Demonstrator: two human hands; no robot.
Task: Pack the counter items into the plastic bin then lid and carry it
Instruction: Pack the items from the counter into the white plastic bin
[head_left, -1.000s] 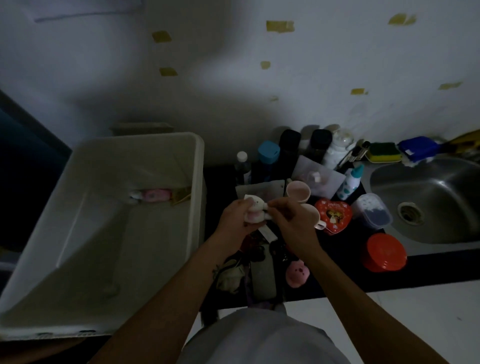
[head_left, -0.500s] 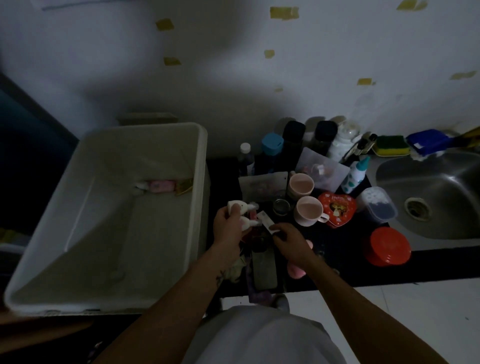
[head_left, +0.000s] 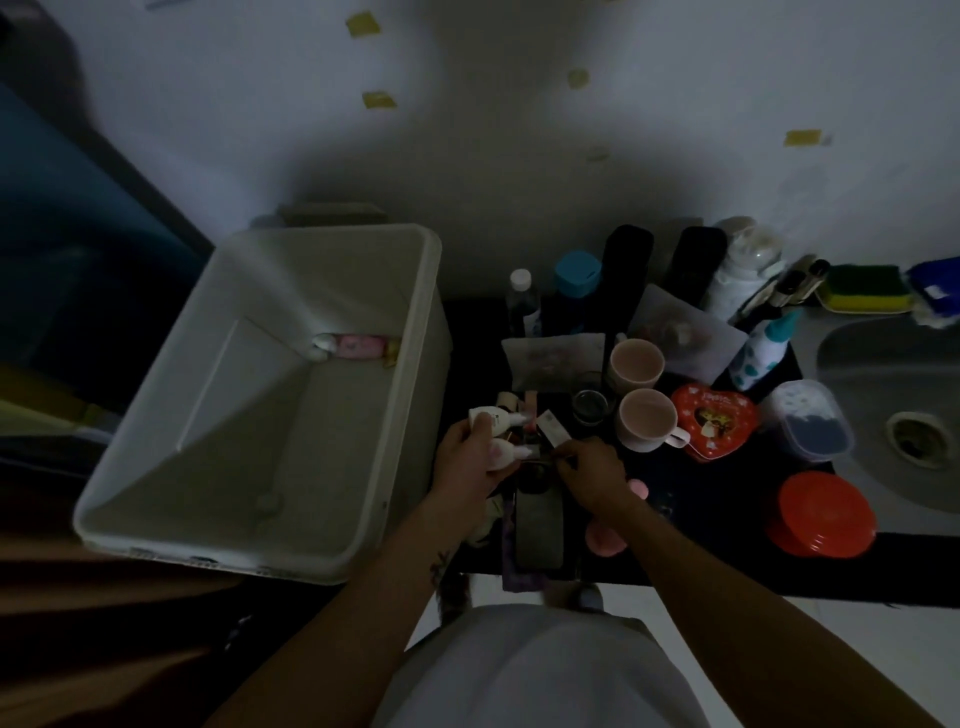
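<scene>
The left hand (head_left: 467, 460) has its fingers around two small white bottles (head_left: 491, 422), right beside the plastic bin (head_left: 415, 395) (nearly empty). The right hand (head_left: 592, 475) curls low over the desk (head_left: 719, 519); I cannot tell what it holds. Two bottles in one hand could slip out.

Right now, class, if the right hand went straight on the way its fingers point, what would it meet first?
Probably the small white bottles held in the left hand. The right hand points left at them from close by. Depth is unclear in this dim picture.
</scene>
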